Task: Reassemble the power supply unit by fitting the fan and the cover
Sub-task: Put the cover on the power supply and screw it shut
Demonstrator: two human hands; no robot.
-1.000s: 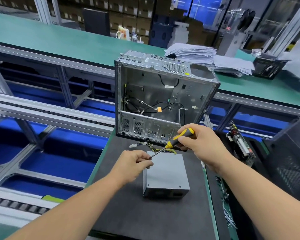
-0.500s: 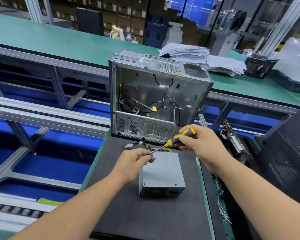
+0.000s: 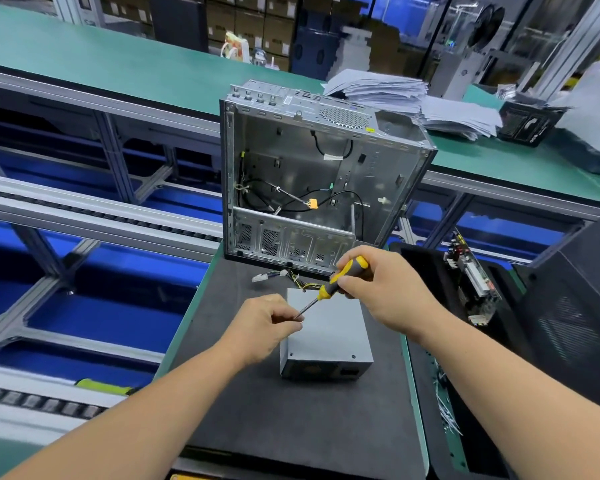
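dark mat (image 3: pixel 291 410) unchanged; right hand (image 3: pixel 385 292) still grips screwdriver (image 3: pixel 340 280); left hand (image 3: pixel 267 323) fingers still pinch tip.

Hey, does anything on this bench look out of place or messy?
Mostly tidy. The paper stack behind the open computer case is splayed unevenly, and the power supply cables trail loose on the mat.
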